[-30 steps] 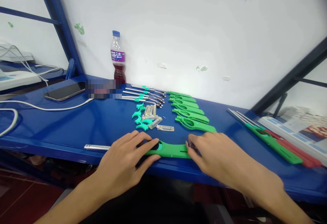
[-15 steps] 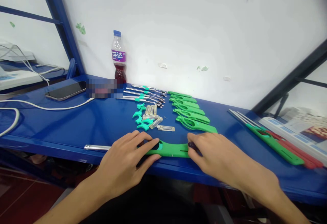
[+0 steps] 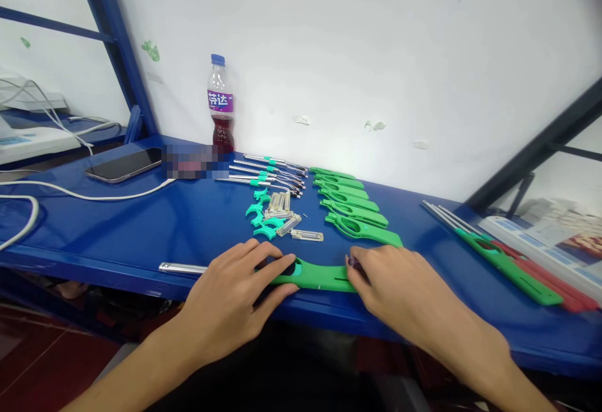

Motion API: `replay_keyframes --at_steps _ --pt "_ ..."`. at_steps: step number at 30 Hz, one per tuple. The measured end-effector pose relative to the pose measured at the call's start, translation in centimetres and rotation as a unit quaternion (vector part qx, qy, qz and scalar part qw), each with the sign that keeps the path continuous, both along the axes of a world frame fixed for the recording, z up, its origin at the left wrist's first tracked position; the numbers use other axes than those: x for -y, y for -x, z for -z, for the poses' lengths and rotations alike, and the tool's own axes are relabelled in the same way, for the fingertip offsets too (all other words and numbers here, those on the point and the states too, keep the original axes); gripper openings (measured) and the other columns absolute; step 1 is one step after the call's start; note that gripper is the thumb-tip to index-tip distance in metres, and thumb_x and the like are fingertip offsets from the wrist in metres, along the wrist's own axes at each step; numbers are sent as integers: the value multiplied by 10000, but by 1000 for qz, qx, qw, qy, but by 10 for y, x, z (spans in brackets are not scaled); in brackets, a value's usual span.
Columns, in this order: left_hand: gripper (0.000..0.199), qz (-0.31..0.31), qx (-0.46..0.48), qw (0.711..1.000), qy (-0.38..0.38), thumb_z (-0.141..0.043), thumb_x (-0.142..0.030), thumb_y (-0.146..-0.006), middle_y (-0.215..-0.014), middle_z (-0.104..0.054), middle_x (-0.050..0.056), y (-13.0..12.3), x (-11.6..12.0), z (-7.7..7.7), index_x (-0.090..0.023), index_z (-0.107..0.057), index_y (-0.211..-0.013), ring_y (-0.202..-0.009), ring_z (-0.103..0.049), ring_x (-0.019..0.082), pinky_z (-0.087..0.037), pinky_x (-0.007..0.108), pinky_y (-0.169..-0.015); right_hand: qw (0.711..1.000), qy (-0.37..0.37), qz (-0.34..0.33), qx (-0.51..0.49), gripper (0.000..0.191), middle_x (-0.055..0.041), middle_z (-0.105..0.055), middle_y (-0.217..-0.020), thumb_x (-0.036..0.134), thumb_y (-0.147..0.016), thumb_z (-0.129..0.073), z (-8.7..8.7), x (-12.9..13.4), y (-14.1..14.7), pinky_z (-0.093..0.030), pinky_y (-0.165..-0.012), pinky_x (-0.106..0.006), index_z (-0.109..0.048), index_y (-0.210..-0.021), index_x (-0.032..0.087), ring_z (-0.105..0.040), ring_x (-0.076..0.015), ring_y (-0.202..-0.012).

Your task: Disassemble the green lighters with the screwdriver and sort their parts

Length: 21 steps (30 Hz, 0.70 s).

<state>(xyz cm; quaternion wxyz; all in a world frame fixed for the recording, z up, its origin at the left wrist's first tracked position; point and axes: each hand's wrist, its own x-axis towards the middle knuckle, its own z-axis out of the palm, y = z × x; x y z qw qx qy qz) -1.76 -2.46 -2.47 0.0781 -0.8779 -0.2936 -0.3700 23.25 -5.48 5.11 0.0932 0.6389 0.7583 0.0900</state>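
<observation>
A green utility lighter with a metal tube lies sideways along the desk's front edge. My left hand is closed around its trigger end, thumb below and fingers above, beside a teal trigger piece. Over the handle's other end, my right hand is closed, with a small dark thing partly showing between thumb and fingers; I cannot make it out. Behind the hands lie teal triggers, clear fuel tanks, a row of green handle shells and several metal tubes with wires.
A drink bottle stands by the wall, near a phone and a white cable. At right lie a green lighter and red ones beside a white box. Blue metal posts frame the desk.
The whole view has shifted slightly. My right hand has moved a little to the right along the handle; my left hand keeps its hold on the lighter.
</observation>
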Motion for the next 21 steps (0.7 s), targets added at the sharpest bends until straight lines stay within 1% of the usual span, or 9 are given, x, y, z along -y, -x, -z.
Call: replay_keyframes --at_steps 4,7,11,14,16,21 --pt "307 -5 -2 1000 -4 -528 -364 -1107 -1117 -751 96 0 0 1 -179 -716 -1264 -938 -709 285 -605 477 -816 999 4 -31 -8 281 -72 -775 -821 258 -1075 -439 1 2 -2 -217 -590 -377 -666 -917 207 -748 -270 -728" --pt "307 -7 -2 1000 -6 -531 -367 -1107 -1125 -751 93 1 0 1 -186 -715 -1273 -950 -709 278 -603 473 -849 998 10 -53 -30 248 -61 -772 -865 234 -1069 -437 1 3 -5 -255 -609 -382 -651 -944 213 -738 -272 -745" --pt "314 -10 -2 1000 -8 -541 -367 -1104 -1119 -752 87 1 0 2 -190 -710 -1301 -959 -710 259 -597 451 -905 993 -4 -99 -68 173 -32 -742 -873 246 -1050 -462 2 3 -15 -291 -638 -384 -600 -946 237 -713 -260 -733" --pt "318 -10 -1 1000 -12 -536 -366 -1105 -1103 -753 87 1 0 1 -182 -719 -1291 -946 -714 255 -597 445 -914 990 1 -97 -100 151 -2 -730 -905 281 -1082 -423 3 5 -26 -300 -646 -376 -563 -1029 258 -702 -238 -738" --pt "317 -8 -2 1000 -11 -529 -363 -1107 -1100 -754 90 0 0 0 -176 -724 -1272 -938 -713 256 -599 445 -899 988 19 -92 -124 179 15 -718 -903 326 -1114 -378 1 6 -32 -310 -652 -368 -545 -1075 274 -690 -222 -736" --pt "313 -7 -6 1000 -6 -521 -359 -1111 -1105 -758 94 0 0 -1 -170 -723 -1258 -940 -710 263 -601 447 -866 979 71 -89 -168 278 32 -661 -819 395 -1147 -308 -1 8 -41 -323 -654 -352 -517 -1004 280 -606 -191 -687"
